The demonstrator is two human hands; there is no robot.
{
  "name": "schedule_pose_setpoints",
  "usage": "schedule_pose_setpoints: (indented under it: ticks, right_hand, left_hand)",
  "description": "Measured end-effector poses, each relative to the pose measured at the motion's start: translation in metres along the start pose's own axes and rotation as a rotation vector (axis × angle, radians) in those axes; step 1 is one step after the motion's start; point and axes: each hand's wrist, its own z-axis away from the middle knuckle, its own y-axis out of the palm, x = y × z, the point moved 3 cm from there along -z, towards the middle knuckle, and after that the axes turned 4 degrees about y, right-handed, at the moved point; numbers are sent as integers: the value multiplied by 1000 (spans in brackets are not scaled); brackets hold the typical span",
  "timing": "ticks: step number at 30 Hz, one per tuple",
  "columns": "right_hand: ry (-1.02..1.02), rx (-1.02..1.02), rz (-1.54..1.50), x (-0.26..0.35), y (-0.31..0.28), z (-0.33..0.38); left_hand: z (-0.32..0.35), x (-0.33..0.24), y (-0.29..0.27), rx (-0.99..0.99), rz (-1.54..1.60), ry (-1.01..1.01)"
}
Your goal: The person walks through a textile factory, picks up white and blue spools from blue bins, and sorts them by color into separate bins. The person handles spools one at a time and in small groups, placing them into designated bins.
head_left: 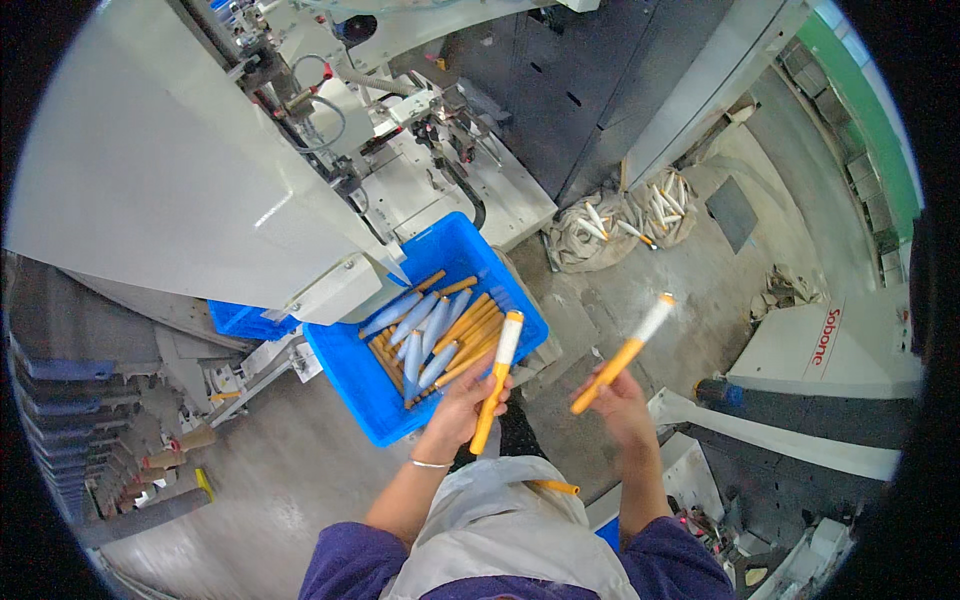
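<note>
My left hand point(465, 402) is closed around a yellow yarn bobbin point(508, 337), which has white yarn wound on its upper part and tilts upward. Off to the right, my right hand point(622, 408) grips a second bobbin point(655, 320), also yellow with a white-wound upper end, slanting up to the right. Just beyond my left hand is a blue plastic bin point(370, 418). Inside it lie several yellow-brown bare tubes point(468, 322) and several bobbins with pale blue yarn point(433, 325). One yellow tube point(555, 487) pokes out at my pale apron point(500, 530).
A white machine point(150, 150) with a mechanical arm point(410, 110) stands beyond the bin. Cloth sacks point(575, 250) holding white-and-yellow bobbins lie on the floor at the far right. Another white machine point(830, 350) stands right; a rack of hanging cones point(70, 430) is left.
</note>
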Motion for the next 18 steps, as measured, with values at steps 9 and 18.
schedule_pose_setpoints:
  ticks: [9,18]
  right_hand:
    - [167,-436,-733,-73,-123,59]
    - [468,-247,-263,-103,-62,56]
  left_hand:
    - [-92,190,-145,-381,361,-428]
    - [-71,173,-142,-198,-102,-552]
